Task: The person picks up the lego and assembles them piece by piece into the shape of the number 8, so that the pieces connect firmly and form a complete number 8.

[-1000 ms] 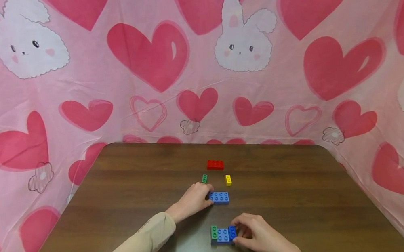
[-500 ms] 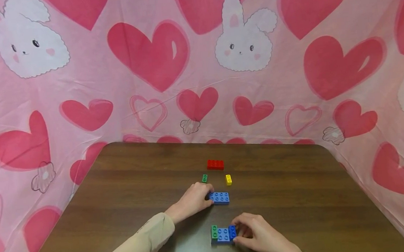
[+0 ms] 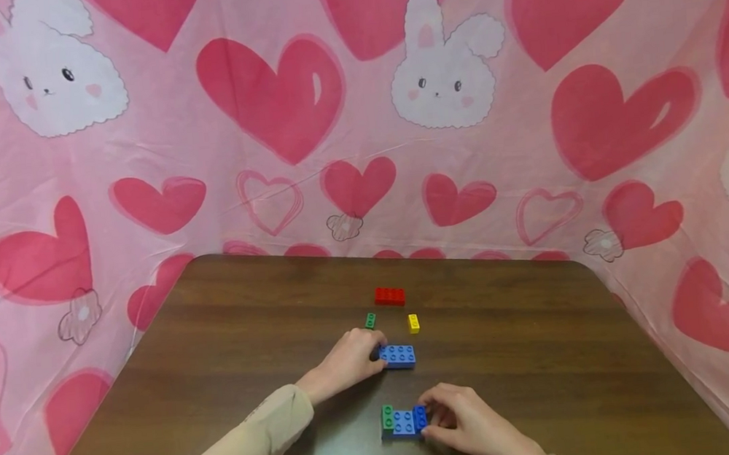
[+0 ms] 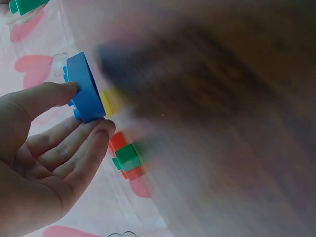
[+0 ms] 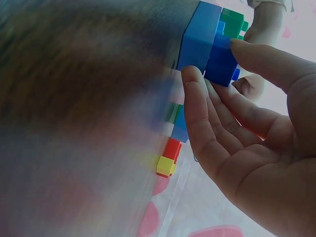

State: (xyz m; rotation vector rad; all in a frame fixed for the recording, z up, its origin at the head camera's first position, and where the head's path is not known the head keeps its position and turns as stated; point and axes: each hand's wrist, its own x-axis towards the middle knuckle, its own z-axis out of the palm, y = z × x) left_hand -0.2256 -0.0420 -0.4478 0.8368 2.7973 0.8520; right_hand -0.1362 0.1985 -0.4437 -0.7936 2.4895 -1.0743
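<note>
My left hand (image 3: 349,361) pinches the left end of a light blue eight-stud toy brick (image 3: 399,356) on the table; the left wrist view shows the thumb on one side of this blue brick (image 4: 85,91) and fingers at the other. Nearer the front, a second light blue brick (image 3: 404,423) carries a small green brick (image 3: 388,418) on its left end and a small dark blue brick (image 3: 420,418) on its right. My right hand (image 3: 472,422) pinches that dark blue brick (image 5: 221,60) between thumb and fingers, with fingertips also by the brick beneath.
Behind the left hand lie a small green brick (image 3: 370,321), a yellow brick (image 3: 414,323) and a red brick (image 3: 389,296). The brown wooden table (image 3: 247,312) ends at a pink cloth (image 3: 284,213) printed with hearts and rabbits.
</note>
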